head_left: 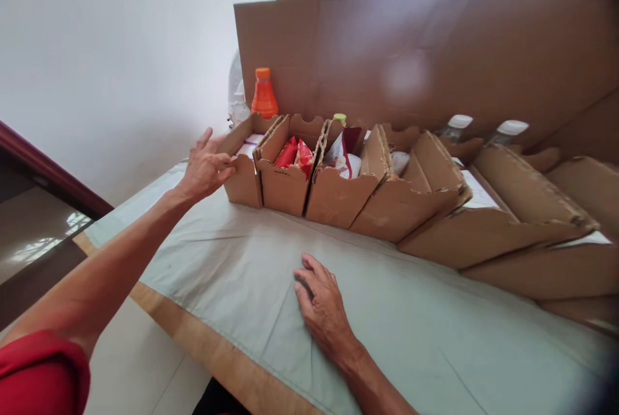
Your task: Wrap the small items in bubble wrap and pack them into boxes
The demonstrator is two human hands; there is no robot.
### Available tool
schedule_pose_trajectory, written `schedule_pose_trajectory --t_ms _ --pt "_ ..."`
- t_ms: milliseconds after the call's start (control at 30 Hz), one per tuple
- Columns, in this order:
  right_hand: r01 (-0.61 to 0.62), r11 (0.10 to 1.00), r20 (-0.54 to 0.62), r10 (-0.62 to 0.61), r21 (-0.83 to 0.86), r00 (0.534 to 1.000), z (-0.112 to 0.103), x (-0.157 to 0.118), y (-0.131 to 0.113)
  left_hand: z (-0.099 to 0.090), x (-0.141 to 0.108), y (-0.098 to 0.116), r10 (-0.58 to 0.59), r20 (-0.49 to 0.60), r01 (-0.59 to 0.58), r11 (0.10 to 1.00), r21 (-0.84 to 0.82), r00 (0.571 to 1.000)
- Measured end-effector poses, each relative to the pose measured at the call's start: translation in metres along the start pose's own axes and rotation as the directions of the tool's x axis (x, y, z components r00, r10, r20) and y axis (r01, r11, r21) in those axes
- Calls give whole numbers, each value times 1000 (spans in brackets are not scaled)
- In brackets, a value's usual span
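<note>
My left hand [206, 164] is at the left side of the leftmost cardboard box [245, 182], fingers apart, the fingertips at its side and front corner. That box has white and purple packs [249, 144] in it. My right hand [323, 305] rests on the pale green cloth [242, 254], its fingers loosely curved and apart, with nothing in them. Beside the first box stands a box [283, 189] with red packets [287, 153], then a box [338, 199] with a white and red packet [344, 162].
More open cardboard boxes [406, 209] lean in a row to the right. Behind them rises a tall cardboard panel [387, 54]. An orange bottle [264, 96] and white-capped bottles [510, 131] stand behind the row. The table's wooden edge [193, 331] runs along the front.
</note>
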State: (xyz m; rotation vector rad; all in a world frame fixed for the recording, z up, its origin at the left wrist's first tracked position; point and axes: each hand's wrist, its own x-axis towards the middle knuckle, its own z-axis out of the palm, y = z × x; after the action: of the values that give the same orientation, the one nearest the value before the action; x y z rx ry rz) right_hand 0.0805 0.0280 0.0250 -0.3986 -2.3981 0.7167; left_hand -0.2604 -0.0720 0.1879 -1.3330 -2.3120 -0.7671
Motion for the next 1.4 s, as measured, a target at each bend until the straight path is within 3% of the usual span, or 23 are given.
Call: schedule_pose_trajectory --t_ms 100,167,300,400,467,533,567,633,667,700,767,867,967,1067,1133,1233,1400 --pt "-10 999 -61 12 34 998 1 1 1 -10 -25 7 63 -24 -62 998 17 998" --pt "-23 997 -112 32 77 993 1 3 2 -20 -54 26 122 -75 -120 992 34 990" --pt "-33 989 -172 59 146 983 1 7 1 -34 -105 101 180 -130 -181 983 10 975" --pt "-32 987 -163 57 155 985 0 8 0 -39 -127 160 215 -143 -236 960 -150 966" --pt "-32 987 -152 57 159 987 -3 8 0 -45 -136 175 223 -181 -269 919 -289 958" --pt "-41 986 -147 65 159 987 -8 7 1 -50 -141 160 118 -307 -238 890 -389 944" --pt "-47 986 -146 71 159 987 -10 7 1 -51 -140 143 -2 -383 -181 878 -443 924" --pt "-55 986 -147 78 155 986 -14 6 -2 -47 -135 99 -345 -449 9 800 -600 824" --pt "-56 986 -143 79 157 987 -15 5 -6 -43 -131 77 -505 -372 118 701 -704 779" --pt "-57 985 -136 79 164 988 -16 4 -11 -36 -127 57 -593 -274 202 611 -766 757" --pt "-66 977 -107 89 204 990 -15 -1 -26 -21 -123 32 -666 -23 345 415 -842 745" --pt "-104 955 -59 125 278 990 -17 -8 -47 4 -132 32 -626 212 436 228 -871 751" --pt "-147 931 -76 182 334 980 -34 -10 -50 23 -147 62 -555 300 418 95 -904 776" --pt "-203 907 -171 281 370 944 -67 -5 -29 47 -149 101 -420 330 364 0 -932 845" --pt "-281 898 -221 367 338 904 -91 -2 -4 66 -140 122 -342 322 347 11 -938 882" --pt "-417 876 -186 464 241 866 -114 -9 31 92 -127 134 -259 349 377 67 -924 901" --pt "-462 855 -174 505 237 846 -111 -39 59 99 -138 126 -163 387 417 231 -879 907"
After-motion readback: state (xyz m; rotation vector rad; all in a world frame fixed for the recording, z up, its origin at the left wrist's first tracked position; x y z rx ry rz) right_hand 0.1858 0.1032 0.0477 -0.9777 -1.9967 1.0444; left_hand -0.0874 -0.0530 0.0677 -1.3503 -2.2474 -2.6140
